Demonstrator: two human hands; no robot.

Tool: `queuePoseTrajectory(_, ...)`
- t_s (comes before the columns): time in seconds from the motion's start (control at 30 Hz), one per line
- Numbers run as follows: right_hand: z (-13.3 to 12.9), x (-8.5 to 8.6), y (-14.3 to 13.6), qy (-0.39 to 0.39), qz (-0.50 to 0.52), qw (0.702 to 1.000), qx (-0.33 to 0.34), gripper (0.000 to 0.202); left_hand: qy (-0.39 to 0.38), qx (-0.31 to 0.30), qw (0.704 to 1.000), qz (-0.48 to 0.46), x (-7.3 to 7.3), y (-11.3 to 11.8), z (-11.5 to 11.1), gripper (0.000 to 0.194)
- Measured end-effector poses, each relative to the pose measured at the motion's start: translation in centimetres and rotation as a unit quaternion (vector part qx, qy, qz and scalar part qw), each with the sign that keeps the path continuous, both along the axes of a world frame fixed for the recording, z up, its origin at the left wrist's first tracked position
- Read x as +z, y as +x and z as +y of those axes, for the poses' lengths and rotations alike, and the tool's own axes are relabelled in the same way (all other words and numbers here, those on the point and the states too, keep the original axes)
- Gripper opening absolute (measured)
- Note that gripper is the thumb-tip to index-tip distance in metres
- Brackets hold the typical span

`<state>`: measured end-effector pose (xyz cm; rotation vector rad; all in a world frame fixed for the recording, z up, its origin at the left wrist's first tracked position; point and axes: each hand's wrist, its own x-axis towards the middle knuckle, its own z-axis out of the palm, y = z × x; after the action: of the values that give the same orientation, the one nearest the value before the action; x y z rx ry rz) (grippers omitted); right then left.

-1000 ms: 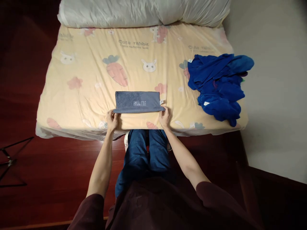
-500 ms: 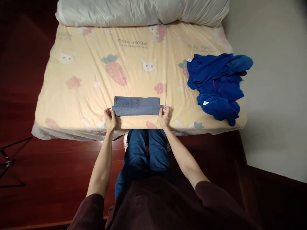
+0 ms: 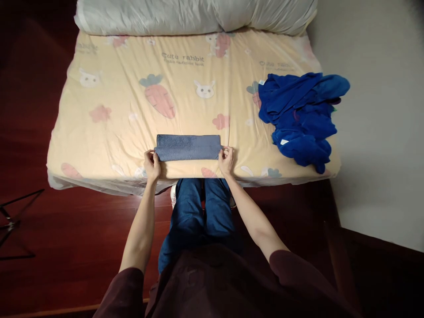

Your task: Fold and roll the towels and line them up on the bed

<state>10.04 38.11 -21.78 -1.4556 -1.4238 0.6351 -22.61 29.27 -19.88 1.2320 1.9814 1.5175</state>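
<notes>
Towel: gray-blue, folded, near the front edge of the bed
Left hand: pinching the towel's left end
Right hand: pinching its right end
Blue cloth pile: bed's right side
Quilt: bed's far side

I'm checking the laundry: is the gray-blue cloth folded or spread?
Folded: the cloth is a narrow strip with a flap turned over along its near side; the left hand and right hand hold its ends.
</notes>
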Motion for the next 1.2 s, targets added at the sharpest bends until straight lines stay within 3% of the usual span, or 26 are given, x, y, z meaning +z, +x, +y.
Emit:
queuePoseTrajectory(0.23,0.0,-0.4,0.1,-0.012,0.004,1.000,-0.015,0.028,-0.007,0.019,1.000,-0.005,-0.2,0.0,0.1,0.036)
queuePoseTrajectory(0.4,-0.4,0.3,0.2,0.062,-0.044,0.997,-0.029,0.031,0.035,-0.002,0.999,-0.005,-0.1,-0.1,-0.1,0.046)
queuePoseTrajectory(0.53,-1.1,1.2,0.5,0.107,-0.136,0.985,0.004,0.033,0.033,-0.058,0.996,0.055,0.4,-0.3,-0.4,0.053)
queuePoseTrajectory(0.73,-1.6,2.1,0.6,0.086,-0.224,0.963,0.127,0.047,0.020,-0.118,0.983,0.137,0.0,-0.7,0.0,0.070)
queuePoseTrajectory(1.03,-1.4,2.6,0.3,0.072,-0.269,0.948,0.156,0.066,0.008,-0.102,0.986,0.128,-0.4,-0.5,0.3,0.051)
queuePoseTrajectory(1.2,-1.0,2.5,0.4,0.048,-0.247,0.957,0.145,0.062,0.006,-0.099,0.990,0.096,-0.3,-0.6,0.2,0.045)
